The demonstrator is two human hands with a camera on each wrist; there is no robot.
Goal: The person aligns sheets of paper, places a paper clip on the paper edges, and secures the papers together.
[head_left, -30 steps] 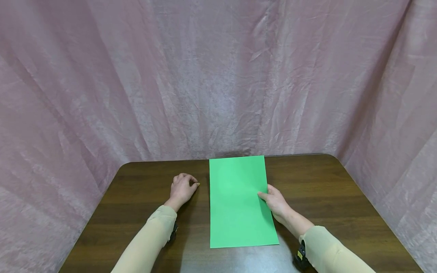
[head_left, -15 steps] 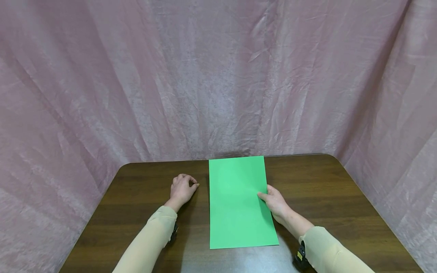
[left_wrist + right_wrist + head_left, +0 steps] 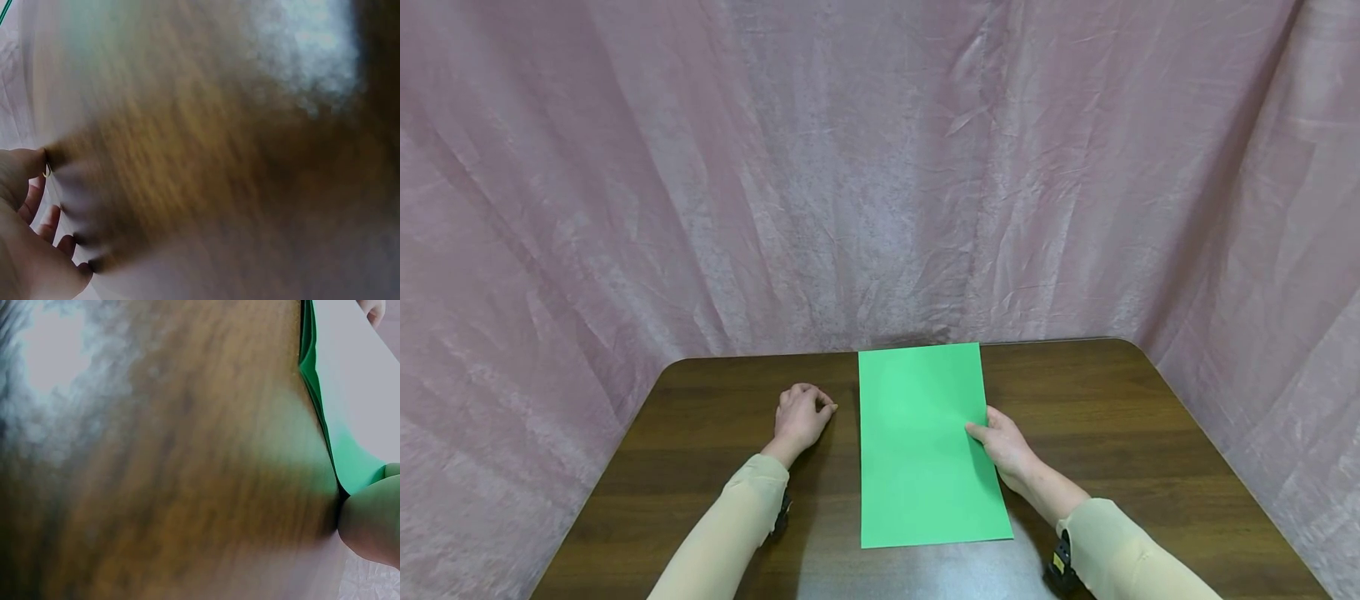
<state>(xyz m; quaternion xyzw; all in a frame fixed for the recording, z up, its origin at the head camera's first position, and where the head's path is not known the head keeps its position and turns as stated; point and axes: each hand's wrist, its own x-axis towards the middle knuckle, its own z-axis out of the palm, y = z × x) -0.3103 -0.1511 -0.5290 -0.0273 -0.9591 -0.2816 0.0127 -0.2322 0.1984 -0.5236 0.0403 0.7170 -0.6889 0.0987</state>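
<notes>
Green sheets of paper (image 3: 917,475) lie in the middle of the table, their long sides running away from me. Several layered edges (image 3: 315,394) show in the right wrist view. My right hand (image 3: 1013,454) holds the right edge, thumb on top and the other fingers tucked beneath. Left of the paper, my left hand (image 3: 800,418) pinches a tiny yellow thing (image 3: 835,406) between thumb and forefinger. In the left wrist view it looks like a thin curved wire loop (image 3: 47,170), mostly hidden by the fingers. The other left fingertips rest right at the tabletop.
The dark wooden table (image 3: 700,517) has rounded far corners. A pink velvet curtain (image 3: 880,183) hangs just behind its far edge and along both sides. Both wrists carry a black camera strap, the right one (image 3: 1060,562) with a yellow label.
Both hands stay almost still. The yellow thing shows slightly less between the left fingertips than a second ago.
</notes>
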